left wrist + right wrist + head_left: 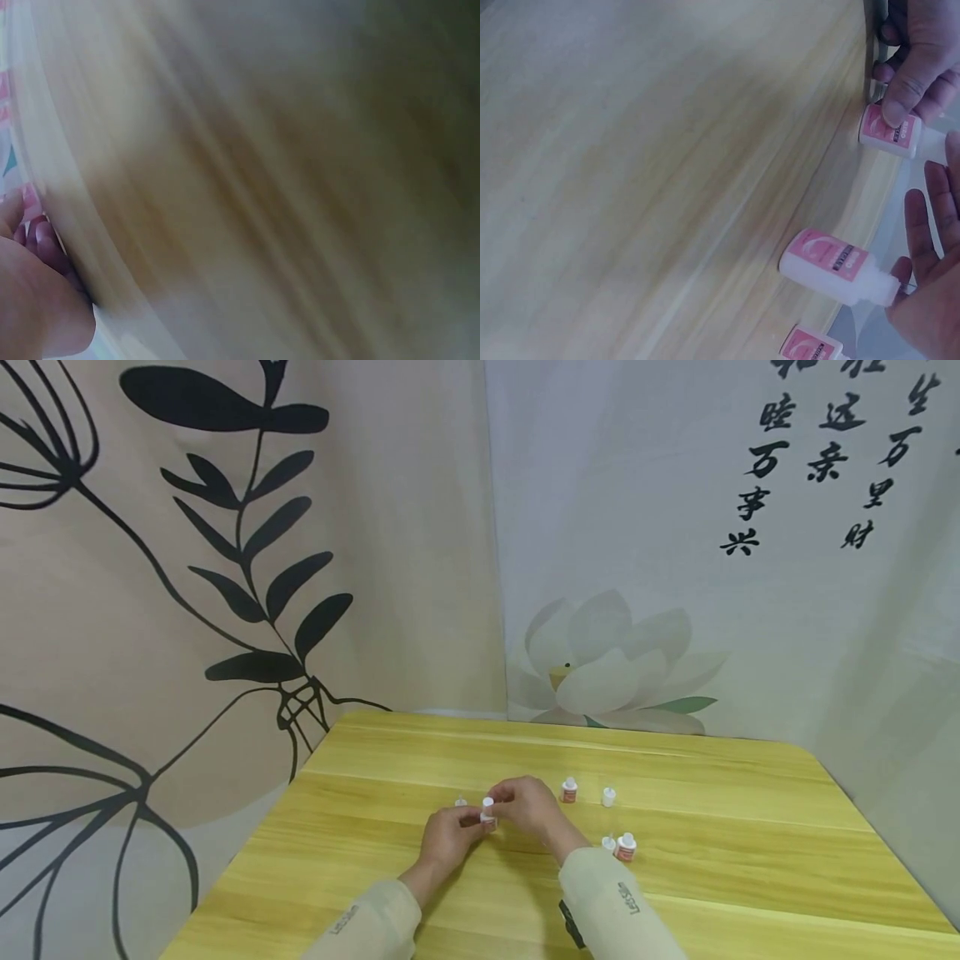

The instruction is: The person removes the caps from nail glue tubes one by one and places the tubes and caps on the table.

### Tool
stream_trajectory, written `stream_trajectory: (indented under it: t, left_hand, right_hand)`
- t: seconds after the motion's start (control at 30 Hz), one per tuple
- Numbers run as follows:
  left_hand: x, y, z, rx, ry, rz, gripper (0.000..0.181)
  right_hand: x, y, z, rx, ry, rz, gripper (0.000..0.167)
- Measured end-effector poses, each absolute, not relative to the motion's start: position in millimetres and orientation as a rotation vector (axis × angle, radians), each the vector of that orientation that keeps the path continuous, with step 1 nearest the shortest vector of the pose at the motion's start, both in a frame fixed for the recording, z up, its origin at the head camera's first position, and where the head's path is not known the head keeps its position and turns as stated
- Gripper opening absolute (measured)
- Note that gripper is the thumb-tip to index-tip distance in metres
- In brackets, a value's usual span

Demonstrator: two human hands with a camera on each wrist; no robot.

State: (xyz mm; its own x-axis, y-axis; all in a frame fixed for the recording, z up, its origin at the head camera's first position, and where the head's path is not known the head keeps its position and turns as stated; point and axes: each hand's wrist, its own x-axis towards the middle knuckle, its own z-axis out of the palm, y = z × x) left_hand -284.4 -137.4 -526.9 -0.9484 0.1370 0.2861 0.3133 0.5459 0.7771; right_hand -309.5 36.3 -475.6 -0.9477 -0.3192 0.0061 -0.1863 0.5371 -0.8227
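Observation:
In the head view my left hand (447, 837) grips a small white bottle (489, 821) with a pink-red label. The right wrist view shows that bottle (889, 133) with the left thumb pressed on its label. My right hand (527, 803) reaches over from the right and pinches the white cap (488, 802) at the bottle's top. In the right wrist view some of the right hand's (934, 262) fingers are extended, and its fingertips are partly cut off. The left wrist view catches only the edge of the left hand (41, 300), with no bottle visible.
On the wooden table (712, 893) a labelled bottle (569, 790) stands beyond the right hand, near a small white piece (608, 797). Another bottle (626, 847) stands beside a second white piece (608, 844). A further white piece (461, 802) lies behind the left hand.

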Motion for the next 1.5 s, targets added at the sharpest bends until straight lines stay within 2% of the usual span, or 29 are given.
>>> stream_trajectory:
  t: [0.5, 1.5]
  left_hand:
    - [-283.5, -135.9, -528.6, -0.382, -2.598, -1.359, 0.007]
    - [-284.3, -136.1, -527.7, -0.434, -2.643, -1.324, 0.009]
  right_hand:
    - [-310.9, 34.7, -477.1, -0.466, 2.682, -1.309, 0.015]
    - [-312.2, 37.6, -479.2, -0.509, 2.705, -1.296, 0.015]
